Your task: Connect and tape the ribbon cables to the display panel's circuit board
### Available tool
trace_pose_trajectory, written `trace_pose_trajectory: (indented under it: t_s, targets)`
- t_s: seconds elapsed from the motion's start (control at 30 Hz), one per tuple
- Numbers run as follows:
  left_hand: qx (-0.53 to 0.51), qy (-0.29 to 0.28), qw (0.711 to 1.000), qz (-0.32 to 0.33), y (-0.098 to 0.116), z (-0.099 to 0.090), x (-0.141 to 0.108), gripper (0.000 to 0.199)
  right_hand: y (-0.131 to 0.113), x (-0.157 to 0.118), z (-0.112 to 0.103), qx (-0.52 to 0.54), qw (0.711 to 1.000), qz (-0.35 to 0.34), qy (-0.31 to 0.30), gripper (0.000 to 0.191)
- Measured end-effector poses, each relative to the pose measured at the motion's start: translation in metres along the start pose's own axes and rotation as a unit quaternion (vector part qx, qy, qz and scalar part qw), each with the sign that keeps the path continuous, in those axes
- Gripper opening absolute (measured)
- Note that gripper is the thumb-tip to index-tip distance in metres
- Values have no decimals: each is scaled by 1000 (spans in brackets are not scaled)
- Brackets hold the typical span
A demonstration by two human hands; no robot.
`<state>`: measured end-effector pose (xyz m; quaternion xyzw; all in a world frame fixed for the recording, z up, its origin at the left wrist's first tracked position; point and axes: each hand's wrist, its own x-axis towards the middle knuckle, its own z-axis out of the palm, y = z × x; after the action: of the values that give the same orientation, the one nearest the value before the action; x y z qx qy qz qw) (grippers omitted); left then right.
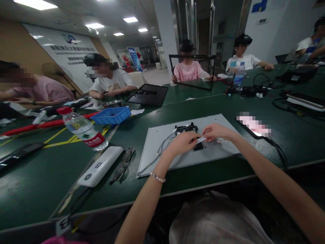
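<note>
Under ceiling lights (130,19), co-workers (111,79) sit around a green desk (177,107); on it lies a grey panel (215,149), where left hand (186,142) and right hand (216,131) pinch a white strip (201,139).

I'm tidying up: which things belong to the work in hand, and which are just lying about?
In use: small white piece between left hand and right hand; grey panel, its cables.

Apparently lying about: red-capped bottle, white device, eyeglasses, lit phone.

One head-worn view looks forward and down, past nearby hands (185,142), across a green table (215,101).
</note>
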<state>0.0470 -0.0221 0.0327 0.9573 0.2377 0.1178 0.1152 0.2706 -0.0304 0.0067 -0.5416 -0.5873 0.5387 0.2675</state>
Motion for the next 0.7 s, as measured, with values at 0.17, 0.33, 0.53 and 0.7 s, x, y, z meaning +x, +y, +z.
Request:
trace_pose_trajectory:
  t_s: [0.17, 0.33, 0.53, 0.7]
  targets:
    - [25, -32, 999, 0, 1, 0, 1, 38, 1, -1, 3, 8, 1000, 7, -10, 16]
    - [63, -62, 996, 15, 0, 2, 1, 41, 3, -1, -3, -67, 998, 10, 2, 17]
    - [69, -60, 996, 11, -1, 4, 1, 42, 5, 4, -8, -201, 967, -156, 35, 19]
    - [78, -60, 995, 14, -2, 5, 1, 42, 4, 5, -1, -253, 954, -156, -29, 24]
